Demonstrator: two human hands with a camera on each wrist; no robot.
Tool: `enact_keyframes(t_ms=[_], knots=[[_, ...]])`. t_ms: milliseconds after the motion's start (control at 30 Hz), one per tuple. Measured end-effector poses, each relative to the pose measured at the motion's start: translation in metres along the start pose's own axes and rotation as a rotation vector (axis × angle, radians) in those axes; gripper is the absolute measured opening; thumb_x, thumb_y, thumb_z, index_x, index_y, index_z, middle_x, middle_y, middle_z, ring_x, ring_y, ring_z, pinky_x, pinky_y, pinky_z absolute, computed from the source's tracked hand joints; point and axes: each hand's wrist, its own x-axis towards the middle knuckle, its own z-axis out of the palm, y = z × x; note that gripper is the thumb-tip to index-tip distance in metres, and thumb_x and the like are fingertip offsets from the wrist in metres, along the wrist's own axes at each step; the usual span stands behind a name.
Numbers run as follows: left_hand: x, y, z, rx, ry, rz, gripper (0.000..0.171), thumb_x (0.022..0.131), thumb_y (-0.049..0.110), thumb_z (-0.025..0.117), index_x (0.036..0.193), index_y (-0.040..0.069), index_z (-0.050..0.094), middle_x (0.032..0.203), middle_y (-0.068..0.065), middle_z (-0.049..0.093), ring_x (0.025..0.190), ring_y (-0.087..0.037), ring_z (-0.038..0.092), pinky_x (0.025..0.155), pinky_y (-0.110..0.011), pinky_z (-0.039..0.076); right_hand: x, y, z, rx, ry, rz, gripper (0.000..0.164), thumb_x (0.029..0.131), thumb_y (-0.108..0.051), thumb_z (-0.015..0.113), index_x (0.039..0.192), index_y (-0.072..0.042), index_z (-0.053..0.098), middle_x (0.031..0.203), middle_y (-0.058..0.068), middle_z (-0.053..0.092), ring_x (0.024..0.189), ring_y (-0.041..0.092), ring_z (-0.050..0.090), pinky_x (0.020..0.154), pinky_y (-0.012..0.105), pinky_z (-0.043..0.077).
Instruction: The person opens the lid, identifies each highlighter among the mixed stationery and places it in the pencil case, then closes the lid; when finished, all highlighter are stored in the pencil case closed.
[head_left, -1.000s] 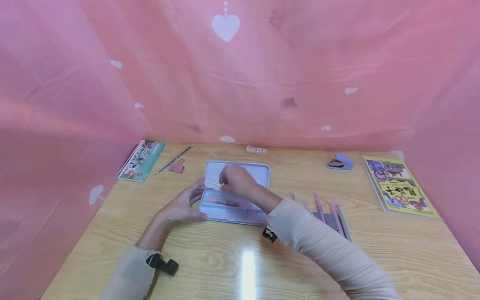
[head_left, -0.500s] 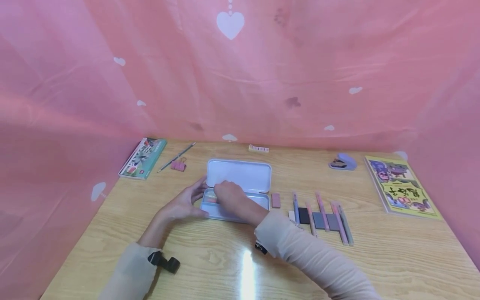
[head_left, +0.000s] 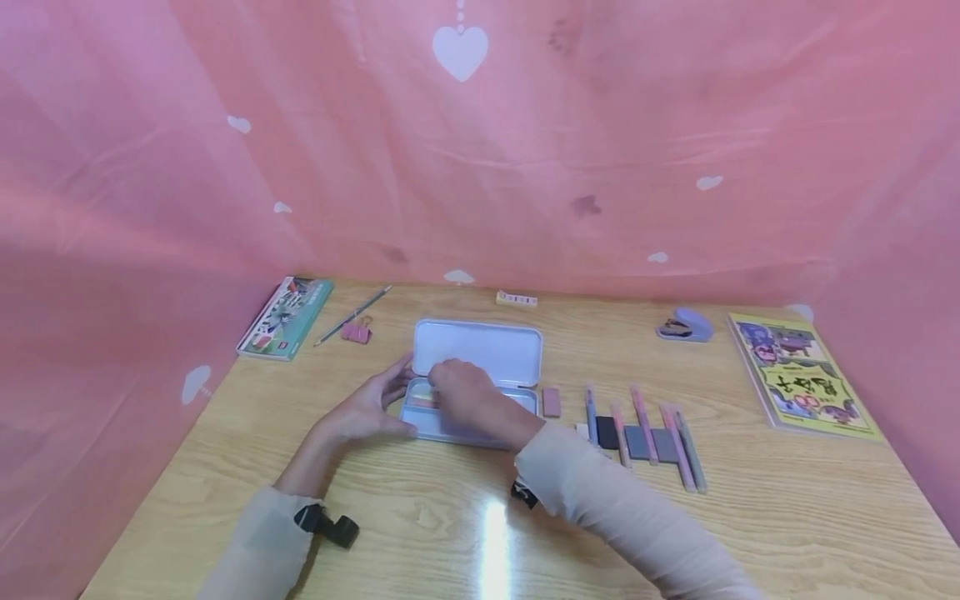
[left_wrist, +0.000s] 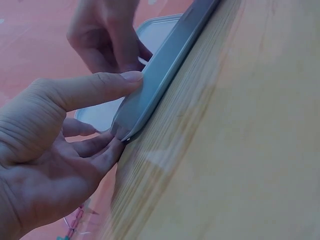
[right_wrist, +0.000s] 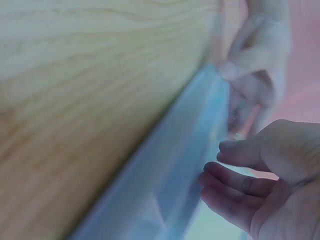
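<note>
A pale blue pencil case (head_left: 480, 342) stands on the table with its lid tipped back. My left hand (head_left: 369, 408) grips its left end; in the left wrist view the thumb (left_wrist: 107, 89) presses on the front wall and the fingers curl at the corner. Over the tray, my right hand (head_left: 468, 396) reaches down with bent fingers and covers most of the inside. Thin yellow and reddish sticks (head_left: 422, 401) show in the tray left of it. In the right wrist view my right hand (right_wrist: 270, 180) has thumb and fingertips near the rim; I cannot tell whether they pinch a stick.
Right of the case lie a pink eraser (head_left: 551, 402), several markers (head_left: 643, 425) and dark blocks (head_left: 607, 432). Further out are a purple stapler (head_left: 686, 325) and a yellow book (head_left: 802, 375). At left are a binder clip (head_left: 357, 332), a pencil (head_left: 352, 316) and a green book (head_left: 287, 318).
My right hand, which held a thin yellow stick above the hinge a second ago, has come down into the tray. My left hand keeps its grip on the case.
</note>
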Motion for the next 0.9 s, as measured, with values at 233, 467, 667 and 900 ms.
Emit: enact_keyframes(t_ms=[233, 467, 667, 900], knots=[[0.001, -0.004, -0.001, -0.008, -0.001, 0.02, 0.117, 0.067, -0.005, 0.08, 0.152, 0.013, 0.001, 0.142, -0.015, 0.037, 0.138, -0.031, 0.029, 0.116, -0.039, 0.026, -0.043, 0.028, -0.045, 0.04, 0.17, 0.017, 0.039, 0.085, -0.032, 0.068, 0.117, -0.011, 0.066, 0.111, 0.009, 0.068, 0.089, 0.021, 0.064, 0.066, 0.039, 0.057], [0.001, -0.004, 0.0, 0.032, 0.011, 0.014, 0.118, 0.067, 0.001, 0.083, 0.152, 0.014, 0.003, 0.139, -0.011, 0.042, 0.138, -0.03, 0.03, 0.116, -0.038, 0.026, -0.103, 0.082, -0.073, 0.008, 0.3, 0.102, 0.053, 0.084, -0.04, 0.068, 0.127, -0.009, 0.059, 0.113, 0.012, 0.066, 0.075, 0.022, 0.063, 0.053, 0.035, 0.053], [0.002, -0.001, 0.001, 0.03, 0.01, 0.029, 0.117, 0.066, 0.007, 0.084, 0.153, 0.017, 0.006, 0.138, -0.009, 0.043, 0.137, -0.029, 0.032, 0.116, -0.037, 0.026, -0.144, 0.121, -0.069, -0.056, 0.36, 0.178, 0.054, 0.083, -0.036, 0.069, 0.127, -0.006, 0.058, 0.109, 0.018, 0.066, 0.074, 0.024, 0.062, 0.05, 0.035, 0.051], [0.0, -0.002, 0.001, 0.032, 0.014, 0.024, 0.119, 0.064, 0.009, 0.086, 0.153, 0.018, 0.005, 0.138, -0.008, 0.043, 0.136, -0.028, 0.033, 0.115, -0.035, 0.027, -0.153, 0.133, -0.052, -0.014, 0.291, 0.259, 0.05, 0.084, -0.034, 0.068, 0.119, 0.001, 0.062, 0.102, 0.02, 0.068, 0.056, 0.011, 0.054, 0.041, 0.025, 0.043]])
